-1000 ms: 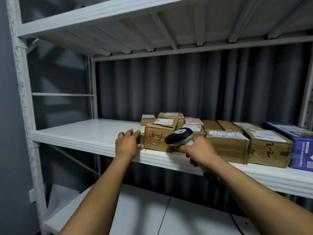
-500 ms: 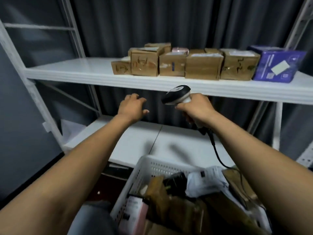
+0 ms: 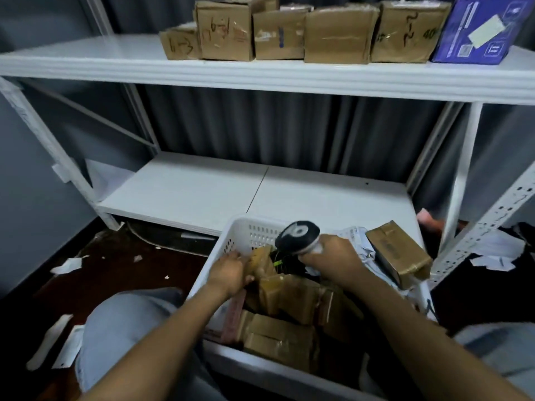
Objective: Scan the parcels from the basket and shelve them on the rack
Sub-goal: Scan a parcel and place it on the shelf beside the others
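1. While the left hand (image 3: pixel 228 273) is down inside the basket (image 3: pixel 231 241) by its left wall, its fingers curl onto the near left edge of a small parcel (image 3: pixel 262 263). Blur hides how firm the hold is.
2. That small parcel stands tilted in the far-left part of the basket, directly right of the fingers and touching them. Its long axis runs up and away from the person. The other parcels (image 3: pixel 286 296) lie packed below it and nearer the body.
3. Just right of the small parcel, the scanner (image 3: pixel 298 237) hangs over the middle of the basket, near it but apart. Its black head seems to point down and leftward. The right hand (image 3: pixel 333 259) holds the handle with its fingers wrapped round it.
4. Further right, a larger box (image 3: pixel 399 253) leans at the basket's right rim, well apart from both hands.
5. The coming move turns on the gap between the small parcel and the scanner head. The left hand is the nearer one, so it probably has to lift the parcel and turn it rightward until the label faces the scanner. Where that label sits cannot be told.
6. Shelving would then go to the upper shelf (image 3: pixel 86 56), whose bare stretch lies left of the shelved boxes (image 3: pixel 337 36).
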Available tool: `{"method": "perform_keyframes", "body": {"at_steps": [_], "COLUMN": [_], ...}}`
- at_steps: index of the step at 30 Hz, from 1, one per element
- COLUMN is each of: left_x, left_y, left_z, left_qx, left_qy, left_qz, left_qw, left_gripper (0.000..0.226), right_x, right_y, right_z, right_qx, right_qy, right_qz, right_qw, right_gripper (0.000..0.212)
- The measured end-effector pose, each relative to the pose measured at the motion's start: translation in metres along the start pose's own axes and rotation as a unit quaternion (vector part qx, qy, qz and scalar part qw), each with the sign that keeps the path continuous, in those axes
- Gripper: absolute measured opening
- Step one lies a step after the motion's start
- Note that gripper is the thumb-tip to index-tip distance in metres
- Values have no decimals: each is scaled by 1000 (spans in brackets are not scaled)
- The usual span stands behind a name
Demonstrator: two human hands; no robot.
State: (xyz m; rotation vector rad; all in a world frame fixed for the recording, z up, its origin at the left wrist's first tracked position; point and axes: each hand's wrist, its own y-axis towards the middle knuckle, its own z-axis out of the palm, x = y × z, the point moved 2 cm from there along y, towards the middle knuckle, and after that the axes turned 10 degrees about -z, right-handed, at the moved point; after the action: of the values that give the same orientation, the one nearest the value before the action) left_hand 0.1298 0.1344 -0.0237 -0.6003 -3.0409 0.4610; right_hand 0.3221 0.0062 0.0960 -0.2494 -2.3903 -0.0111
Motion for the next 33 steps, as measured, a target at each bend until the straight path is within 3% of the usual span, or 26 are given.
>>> {"method": "perform_keyframes", "body": {"at_steps": [3,11,14,16,21,25,29,33], "left_x": [16,40,42,42,61,80,66,49], "left_y": [5,33,34,34,30,17,6,-5], "left_z": [34,80,85,82,65,68,76,76], "left_qx": [40,124,123,105,70,67,39,33], "left_qy": [18,55,75,73,21,-107,-111,-183], "left_qz": [-10,-4,15,29,28,-21,-22,0], "left_qw": [999,991,989,991,997,992,993,983], "left_gripper": [59,81,86,89,81,69,68,54], "right_x": [-14,-47,-46,-43,-36,-34,-33,-34], "right_y": [0,2,-1,0,5,7,6,4], "right_z": [21,64,74,78,86,94,98,88], "right_qx": [33,27,32,30,36,33,28,15], "right_qy": [-48,17,22,21,13,12,32,69], "right_qz": [9,32,23,24,43,49,55,79], "right_qw": [998,999,999,999,998,998,998,994], "right_gripper": [19,29,50,38,32,24,22,20]}}
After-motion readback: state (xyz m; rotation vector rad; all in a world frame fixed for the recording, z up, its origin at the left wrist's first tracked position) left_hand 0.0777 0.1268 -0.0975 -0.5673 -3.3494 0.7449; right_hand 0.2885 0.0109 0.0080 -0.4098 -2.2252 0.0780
